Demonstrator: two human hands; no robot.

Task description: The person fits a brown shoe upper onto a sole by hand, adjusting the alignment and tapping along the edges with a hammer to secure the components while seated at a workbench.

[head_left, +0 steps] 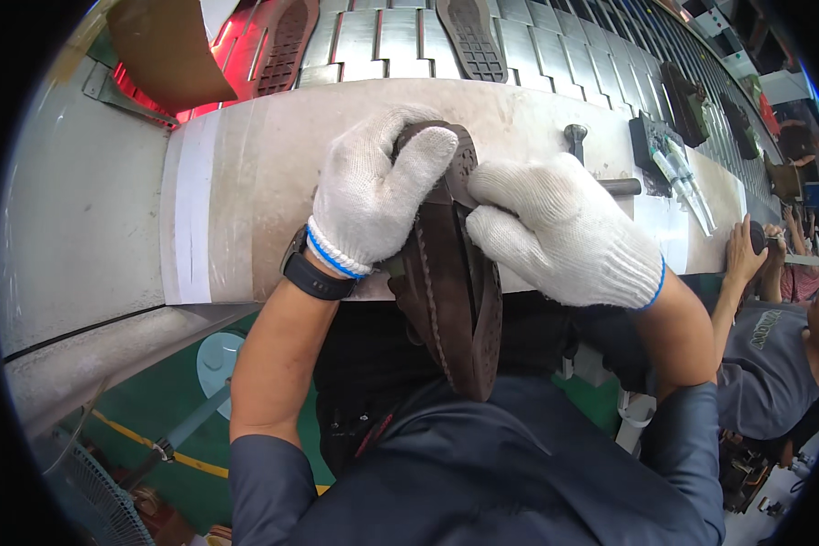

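Observation:
A dark brown shoe (pixel 435 273) is held on its side over the near edge of the worktable, with its sole (pixel 488 341) facing right. Part of the sole stands apart from the shoe's upper, leaving a gap along the middle. In a white knitted glove, my left hand (pixel 378 182) is closed around the far end of the shoe, its thumb lying over the top. My right hand (pixel 560 227), also gloved, pinches the sole's edge from the right. Its fingertips are partly hidden against the sole.
Right of my hands on the pale worktable (pixel 273 182) lie a round-headed metal tool (pixel 574 136), a dark cylindrical piece (pixel 619 187) and syringes (pixel 687 177) by a black block. Beyond, a slatted metal conveyor (pixel 373 41) carries soles (pixel 469 41). A co-worker (pixel 773 355) stands at right; a fan (pixel 91 491) is lower left.

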